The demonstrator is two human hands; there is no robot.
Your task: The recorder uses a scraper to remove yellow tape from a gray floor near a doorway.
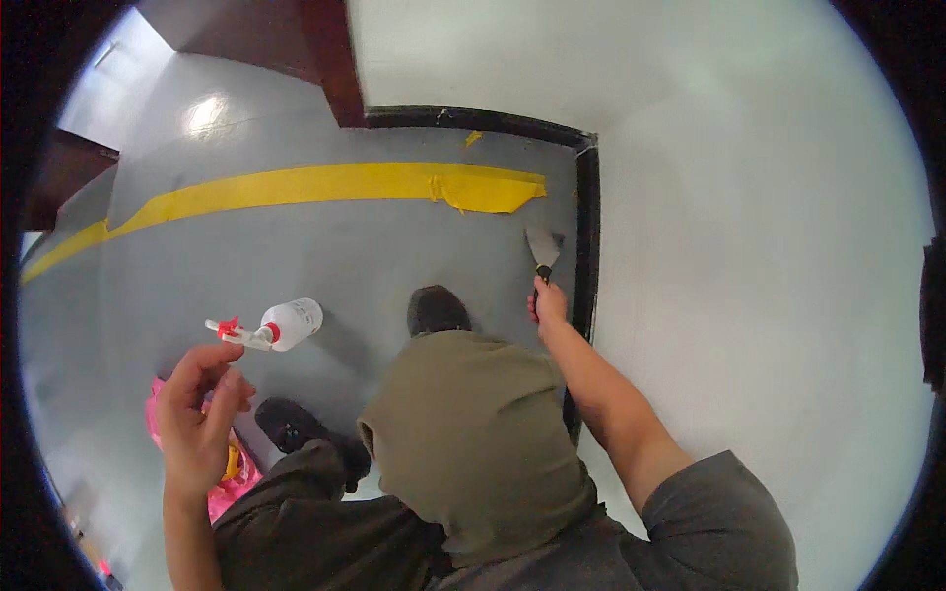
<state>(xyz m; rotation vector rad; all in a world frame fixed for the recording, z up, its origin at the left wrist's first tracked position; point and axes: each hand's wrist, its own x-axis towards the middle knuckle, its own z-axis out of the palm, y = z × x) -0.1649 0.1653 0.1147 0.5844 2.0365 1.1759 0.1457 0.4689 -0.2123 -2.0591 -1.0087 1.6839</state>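
Note:
My right hand [551,301] is wrapped round the dark handle of a putty knife [543,245]. Its metal blade points away from me, just short of the yellow tape's right end and beside the black baseboard. At the left, my left hand [202,406] is raised with fingers loosely bent and a gap between thumb and forefinger. Nothing shows in it. Close beyond its fingertips is a white spray bottle [296,323] with a red and white trigger head. Whether the fingertips touch that head I cannot tell. Yellow tape [296,184] runs across the grey floor.
A black baseboard [587,227] meets the white wall [749,295] on my right and turns a corner ahead. A small yellow scrap [474,138] lies near it. Dark red door frames [335,59] stand at the far left. A pink bag [236,483] lies by my left shoe [288,424].

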